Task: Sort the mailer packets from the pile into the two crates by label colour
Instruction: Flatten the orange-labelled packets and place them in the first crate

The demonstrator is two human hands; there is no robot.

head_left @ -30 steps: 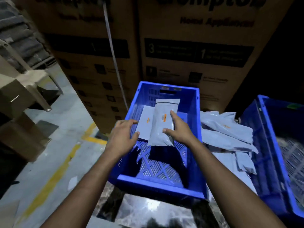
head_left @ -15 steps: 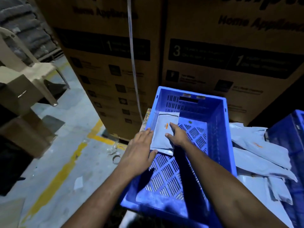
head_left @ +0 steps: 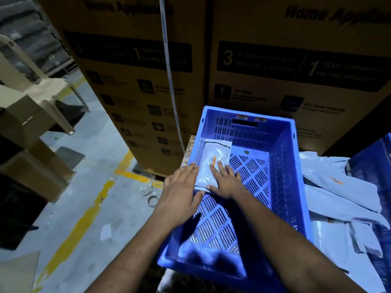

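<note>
Fingers [head_left: 214,169] of the right hand [head_left: 225,182] lie straight and spread, pressing a grey packet [head_left: 213,163] with an orange label flat in the far left corner of the blue crate [head_left: 283,166]. Left hand [head_left: 179,193] rests open over the crate's left rim, fingers straight, beside the packet. More packets [head_left: 342,187] are heaped to the right.

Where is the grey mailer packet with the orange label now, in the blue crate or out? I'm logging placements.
In. The grey mailer packet lies flat on the blue plastic crate's slotted floor, far left corner, under the right hand's straight fingers.

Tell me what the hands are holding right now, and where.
Nothing is gripped. The right hand lies flat on the packet inside the crate; the left hand rests open beside it.
</note>
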